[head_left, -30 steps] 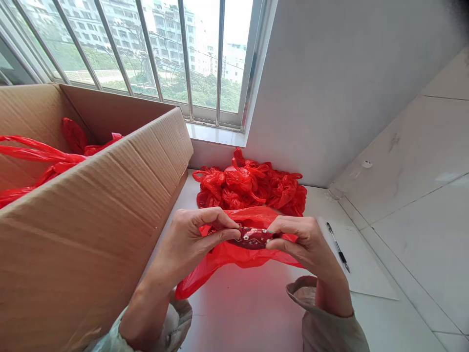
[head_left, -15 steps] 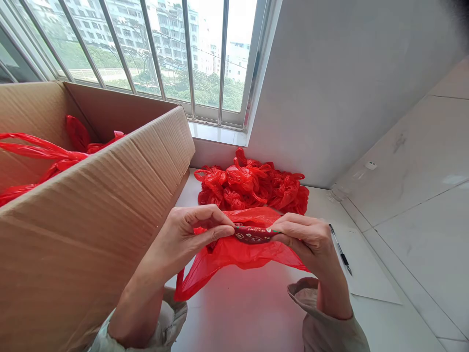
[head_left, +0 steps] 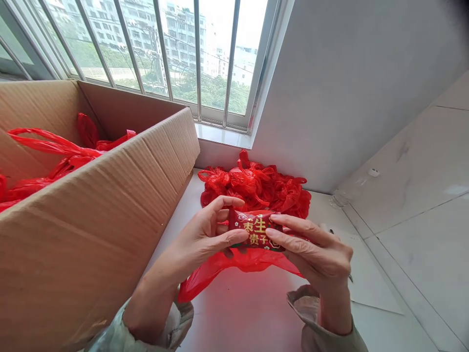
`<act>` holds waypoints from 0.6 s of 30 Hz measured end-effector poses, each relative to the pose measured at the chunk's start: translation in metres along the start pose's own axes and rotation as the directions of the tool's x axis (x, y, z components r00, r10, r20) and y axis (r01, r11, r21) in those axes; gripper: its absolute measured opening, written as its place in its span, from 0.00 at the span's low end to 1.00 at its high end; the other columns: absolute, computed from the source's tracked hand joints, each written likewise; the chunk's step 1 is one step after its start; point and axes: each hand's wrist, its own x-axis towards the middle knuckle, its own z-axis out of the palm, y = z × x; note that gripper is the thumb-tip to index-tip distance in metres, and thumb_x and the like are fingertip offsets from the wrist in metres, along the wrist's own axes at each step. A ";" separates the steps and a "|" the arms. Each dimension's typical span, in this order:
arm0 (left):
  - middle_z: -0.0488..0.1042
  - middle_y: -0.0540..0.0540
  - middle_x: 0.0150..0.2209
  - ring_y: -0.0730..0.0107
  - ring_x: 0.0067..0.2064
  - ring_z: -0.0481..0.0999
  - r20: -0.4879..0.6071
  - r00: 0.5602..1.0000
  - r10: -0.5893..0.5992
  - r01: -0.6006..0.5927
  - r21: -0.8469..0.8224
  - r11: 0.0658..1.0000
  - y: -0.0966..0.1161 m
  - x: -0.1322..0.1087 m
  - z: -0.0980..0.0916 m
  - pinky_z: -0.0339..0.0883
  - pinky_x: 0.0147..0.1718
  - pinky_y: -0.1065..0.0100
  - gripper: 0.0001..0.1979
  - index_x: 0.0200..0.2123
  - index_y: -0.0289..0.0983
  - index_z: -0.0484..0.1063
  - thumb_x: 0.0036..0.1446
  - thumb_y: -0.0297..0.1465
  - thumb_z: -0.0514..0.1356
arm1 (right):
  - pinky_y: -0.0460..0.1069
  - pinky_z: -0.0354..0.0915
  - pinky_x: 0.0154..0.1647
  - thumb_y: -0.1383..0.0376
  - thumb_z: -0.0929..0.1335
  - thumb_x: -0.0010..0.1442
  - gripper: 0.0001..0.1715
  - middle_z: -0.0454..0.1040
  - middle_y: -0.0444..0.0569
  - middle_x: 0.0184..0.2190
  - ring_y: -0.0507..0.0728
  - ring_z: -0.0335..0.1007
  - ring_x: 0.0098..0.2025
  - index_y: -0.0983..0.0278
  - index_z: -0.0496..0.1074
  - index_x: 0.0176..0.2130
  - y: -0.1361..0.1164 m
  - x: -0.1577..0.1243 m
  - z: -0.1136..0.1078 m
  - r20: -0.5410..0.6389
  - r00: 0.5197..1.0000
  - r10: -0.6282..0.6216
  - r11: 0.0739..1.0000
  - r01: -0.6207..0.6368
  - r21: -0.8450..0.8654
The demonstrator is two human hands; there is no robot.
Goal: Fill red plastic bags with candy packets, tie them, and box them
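1. Maroon snack pkt (head_left: 257, 227), gold lettering facing wearer: between both hands, above red plastic bag (head_left: 242, 261); contact w/ bag can't tell
2. L hand (head_left: 201, 237): gripping pkt's L end, thumb in front
3. R hand (head_left: 320, 249): gripping R end
4. Rec: light, even pinch, thumb clear of lettering, avoid creasing wrapper

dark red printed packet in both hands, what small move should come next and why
Perhaps lower the dark red glossy printed packet onto the thin translucent red plastic bag: the left hand and right hand grip its two ends, and the bag shows spread out just beneath it in the view.
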 end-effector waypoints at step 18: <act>0.74 0.46 0.45 0.57 0.52 0.70 -0.094 0.862 0.498 -0.200 0.840 0.505 -0.002 0.001 -0.006 0.66 0.53 0.55 0.11 0.46 0.41 0.69 0.59 0.33 0.62 | 0.49 0.73 0.43 0.63 0.70 0.60 0.09 0.79 0.45 0.38 0.55 0.76 0.39 0.59 0.74 0.43 -0.004 0.014 0.022 -0.071 0.816 0.573 0.813 -0.555 0.177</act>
